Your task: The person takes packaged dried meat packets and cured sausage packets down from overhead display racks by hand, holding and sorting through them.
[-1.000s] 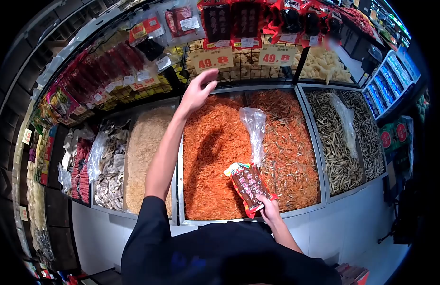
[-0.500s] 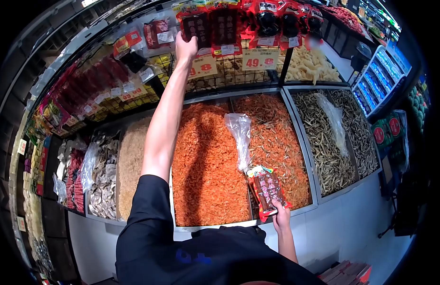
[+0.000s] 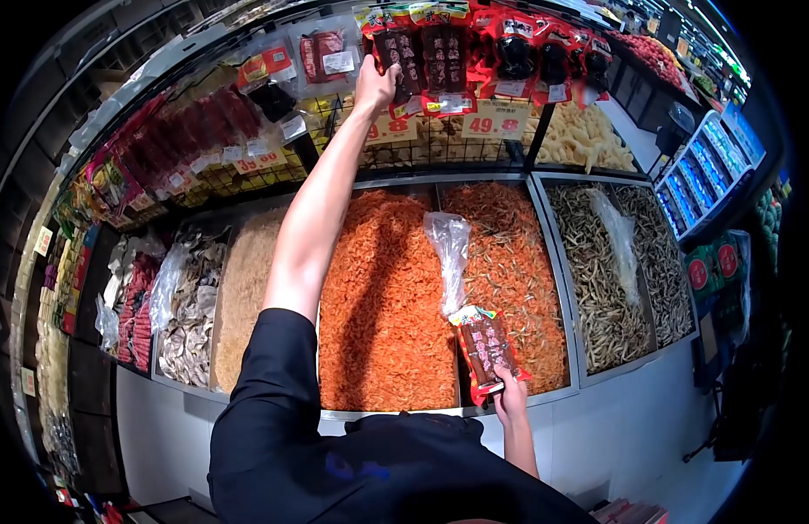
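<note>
My left hand (image 3: 377, 85) is raised to the hanging rack, its fingers and thumb closed on the left edge of a dark red packet (image 3: 399, 54) with a yellow top. A similar hanging packet (image 3: 444, 59) is just to the right. Lower down, my right hand (image 3: 511, 395) grips the bottom of a red packet (image 3: 489, 348) with brown contents and pink lettering. That packet is above the near part of the bin of orange dried shrimp and small fish (image 3: 531, 288). A clear plastic bag (image 3: 451, 249) lies beyond it.
Bins of orange shrimp (image 3: 378, 314), pale dried shrimp (image 3: 247, 297) and dried fish (image 3: 597, 297) span the counter. Price signs (image 3: 494, 120) hang on a wire grid below the packets. More packets hang at the left and right. A blue-and-white display rack (image 3: 703, 175) stands at the right.
My left hand has moved up from over the bins to the hanging packet and closed on its edge. My right hand, still holding its packet, has shifted slightly right.
</note>
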Demonstrator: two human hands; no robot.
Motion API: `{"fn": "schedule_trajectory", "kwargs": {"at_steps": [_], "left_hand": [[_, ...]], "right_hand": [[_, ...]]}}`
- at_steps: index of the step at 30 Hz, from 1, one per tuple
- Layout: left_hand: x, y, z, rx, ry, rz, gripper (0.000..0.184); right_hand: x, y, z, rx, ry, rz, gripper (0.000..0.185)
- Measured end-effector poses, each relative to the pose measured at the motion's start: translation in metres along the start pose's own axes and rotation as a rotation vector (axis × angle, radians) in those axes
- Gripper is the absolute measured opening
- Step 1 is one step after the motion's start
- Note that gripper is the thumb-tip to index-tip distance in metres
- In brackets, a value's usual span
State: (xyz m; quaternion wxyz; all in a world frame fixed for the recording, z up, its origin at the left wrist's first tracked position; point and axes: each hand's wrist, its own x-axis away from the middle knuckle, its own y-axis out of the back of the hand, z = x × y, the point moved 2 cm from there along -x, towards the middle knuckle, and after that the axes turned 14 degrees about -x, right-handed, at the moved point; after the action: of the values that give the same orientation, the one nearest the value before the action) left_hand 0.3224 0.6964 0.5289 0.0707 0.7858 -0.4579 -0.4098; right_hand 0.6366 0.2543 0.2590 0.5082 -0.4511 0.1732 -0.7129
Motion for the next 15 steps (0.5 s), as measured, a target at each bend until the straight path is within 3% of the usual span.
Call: {"fn": "schedule_trajectory", "kwargs": {"at_steps": [3, 9, 15], "left_hand": [[0.008, 0.02, -0.015, 0.025, 0.042, 0.041, 0.034], [0.018, 0.076, -0.04, 0.322, 0.129, 0.346, 0.027], [0.094, 0.126, -0.054, 0.586, 0.072, 0.382, 0.022]], "right_hand": [[0.002, -0.004, 0.0, -0.005, 0.008, 0.022, 0.029], [-0.006, 0.0, -0.005, 0.017, -0.051, 0.035, 0.031], [0.0, -0.015, -0.004, 0.065, -0.04, 0.039, 0.031]]}}
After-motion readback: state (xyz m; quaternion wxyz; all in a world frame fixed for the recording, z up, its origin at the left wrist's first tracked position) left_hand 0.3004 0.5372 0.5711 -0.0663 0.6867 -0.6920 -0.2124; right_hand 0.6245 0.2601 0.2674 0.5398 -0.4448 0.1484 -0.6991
